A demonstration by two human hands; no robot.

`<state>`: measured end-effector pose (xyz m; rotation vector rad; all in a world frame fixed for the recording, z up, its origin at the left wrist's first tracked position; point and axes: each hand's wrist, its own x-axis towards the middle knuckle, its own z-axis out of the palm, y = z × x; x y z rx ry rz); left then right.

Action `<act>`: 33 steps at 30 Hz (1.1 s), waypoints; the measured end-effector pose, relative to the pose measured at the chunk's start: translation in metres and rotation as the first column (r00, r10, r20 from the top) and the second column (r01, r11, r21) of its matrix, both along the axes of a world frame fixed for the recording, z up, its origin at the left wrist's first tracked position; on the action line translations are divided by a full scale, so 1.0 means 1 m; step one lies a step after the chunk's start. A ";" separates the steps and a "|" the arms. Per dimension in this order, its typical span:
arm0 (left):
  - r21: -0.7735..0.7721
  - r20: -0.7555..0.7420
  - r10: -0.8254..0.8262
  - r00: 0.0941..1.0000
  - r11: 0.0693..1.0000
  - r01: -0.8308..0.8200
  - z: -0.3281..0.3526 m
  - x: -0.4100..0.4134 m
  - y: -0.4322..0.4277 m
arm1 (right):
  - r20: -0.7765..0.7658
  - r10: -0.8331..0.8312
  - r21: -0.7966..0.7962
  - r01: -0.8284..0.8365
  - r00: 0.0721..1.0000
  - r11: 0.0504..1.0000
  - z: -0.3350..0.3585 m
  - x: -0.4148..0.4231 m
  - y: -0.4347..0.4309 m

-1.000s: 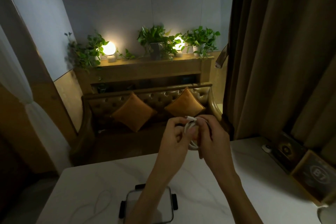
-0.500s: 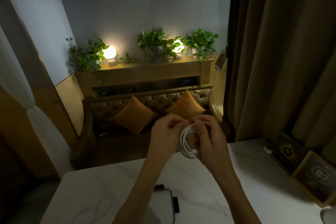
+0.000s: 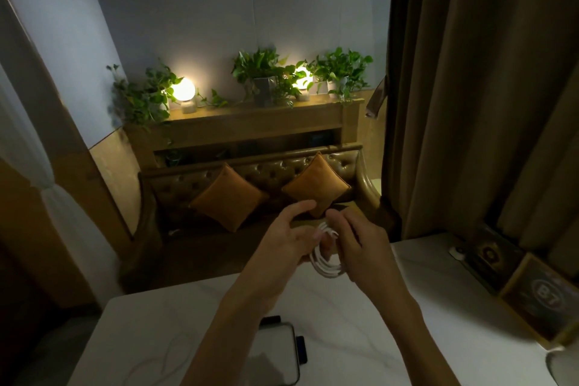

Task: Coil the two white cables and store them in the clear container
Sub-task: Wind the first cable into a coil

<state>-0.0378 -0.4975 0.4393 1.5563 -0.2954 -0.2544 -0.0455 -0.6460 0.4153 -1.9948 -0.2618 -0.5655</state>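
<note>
A coiled white cable [image 3: 326, 265] hangs in the air between both hands, above the far edge of the white marble table [image 3: 407, 323]. My right hand [image 3: 360, 247] pinches the top of the coil. My left hand [image 3: 283, 241] supports the coil from the left with its lower fingers, while its index finger and thumb are spread. The second white cable [image 3: 166, 357] lies loose on the table at the lower left. The clear container [image 3: 275, 351] with black side clips sits on the table under my left forearm, partly hidden by it.
A framed sign [image 3: 545, 298] and dark boxes [image 3: 492, 257] stand along the table's right side by the brown curtain [image 3: 485, 88]. A leather sofa [image 3: 257, 185] with orange cushions lies beyond the table. A white object [image 3: 564, 367] shows at the lower right corner.
The hands have dropped slightly and shifted right with the coil. My left hand's index finger and thumb have spread away from the coil's top, which my right hand now pinches.
</note>
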 end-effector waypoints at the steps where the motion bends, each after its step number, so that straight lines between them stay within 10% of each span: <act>1: -0.029 -0.010 0.009 1.000 1.000 -0.010 -0.001 0.001 -0.001 | -0.032 0.029 0.096 -0.026 0.999 0.995 0.001 0.000 0.001; 10: 0.278 0.450 0.046 0.892 0.942 -0.188 -0.011 -0.020 -0.019 | -0.066 -0.032 0.282 0.049 0.997 0.958 0.000 -0.001 0.004; 21: 0.812 0.482 -0.139 0.865 0.442 -0.381 0.012 -0.015 -0.023 | 0.074 -0.150 -0.060 0.155 0.986 0.986 -0.017 0.007 0.005; 33: 0.366 0.544 0.283 0.790 0.767 -0.527 -0.003 -0.028 0.003 | 0.023 -0.065 0.264 0.057 0.998 0.963 -0.009 0.001 0.014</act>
